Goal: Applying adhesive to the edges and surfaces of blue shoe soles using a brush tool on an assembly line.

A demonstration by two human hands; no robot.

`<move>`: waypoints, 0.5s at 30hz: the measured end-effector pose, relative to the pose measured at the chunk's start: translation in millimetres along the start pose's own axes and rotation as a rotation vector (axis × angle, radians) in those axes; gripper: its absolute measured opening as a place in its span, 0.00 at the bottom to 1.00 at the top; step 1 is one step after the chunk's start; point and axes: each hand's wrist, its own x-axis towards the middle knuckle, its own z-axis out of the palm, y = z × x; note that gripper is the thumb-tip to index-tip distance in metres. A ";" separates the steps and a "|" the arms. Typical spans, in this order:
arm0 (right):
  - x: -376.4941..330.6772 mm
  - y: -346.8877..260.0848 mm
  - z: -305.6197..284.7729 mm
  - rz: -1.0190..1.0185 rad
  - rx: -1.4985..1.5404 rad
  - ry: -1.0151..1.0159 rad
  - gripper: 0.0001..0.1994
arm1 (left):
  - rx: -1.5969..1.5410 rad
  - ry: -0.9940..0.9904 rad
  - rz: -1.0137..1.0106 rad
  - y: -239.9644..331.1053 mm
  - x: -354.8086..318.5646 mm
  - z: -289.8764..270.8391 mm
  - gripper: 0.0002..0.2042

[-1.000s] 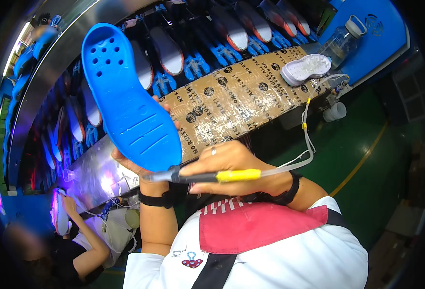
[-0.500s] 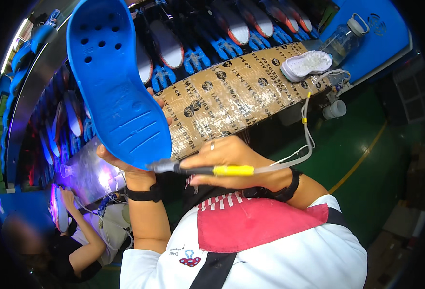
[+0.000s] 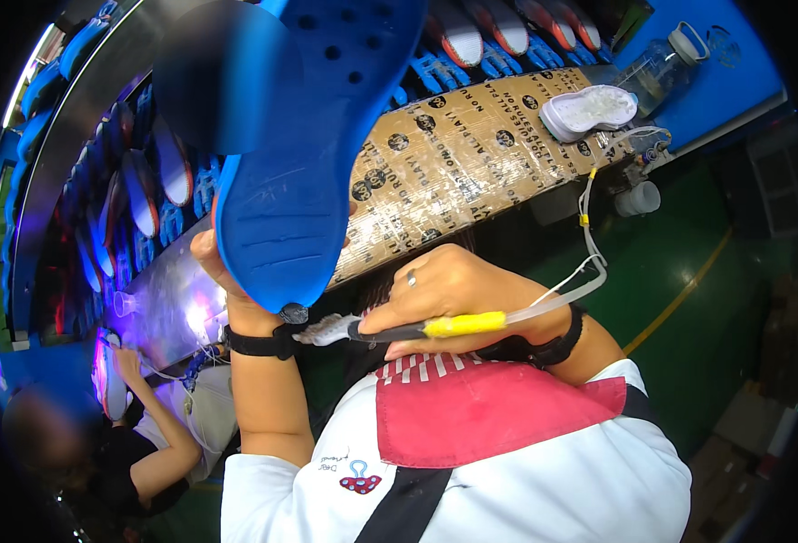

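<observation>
My left hand (image 3: pixel 207 255) is wrapped around the heel end of a blue shoe sole (image 3: pixel 283 217), with fingertips showing at both edges. This foot-shaped piece has round holes at the forefoot and grooves in the heel. Its toe end runs out of the top of the picture, and a blurred patch hides its upper left. Below the heel, my right hand (image 3: pixel 453 285) grips a brush (image 3: pixel 390 332) with pale bristles, a dark handle and yellow tape. A clear tube runs from the brush's end. The bristles sit beside my left wristband, apart from the sole.
A cardboard-covered bench (image 3: pixel 462 154) lies ahead, carrying a white sole (image 3: pixel 589 113) at its right. A clear jug (image 3: pixel 657 72) stands beyond it. Several shoes (image 3: pixel 498 27) hang in racks at the back. On the left, another person's arm (image 3: pixel 159 452) reaches to a shoe (image 3: pixel 109 376).
The blue sole has swung right and tilted in my left hand. The brush has left the sole's heel edge and moved slightly down and right. The view has shifted a little.
</observation>
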 end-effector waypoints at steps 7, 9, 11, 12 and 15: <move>9.9 -4.3 6.5 -0.062 -0.231 0.127 0.12 | -0.151 0.146 -0.164 -6.3 4.2 -9.7 0.36; 8.2 -5.8 10.5 -0.013 -0.195 -0.012 0.08 | -0.153 0.130 -0.216 -7.4 4.5 -16.2 0.29; 3.7 -2.6 7.6 0.009 -0.233 -0.150 0.08 | -0.191 0.054 -0.275 -7.9 3.1 -17.9 0.29; 3.6 -2.5 3.8 0.007 -0.229 -0.154 0.08 | -0.188 0.062 -0.295 -8.0 1.4 -16.9 0.29; 6.5 -5.8 -3.4 -0.008 -0.095 -0.247 0.09 | -0.116 0.135 -0.331 -3.9 -1.1 0.5 0.27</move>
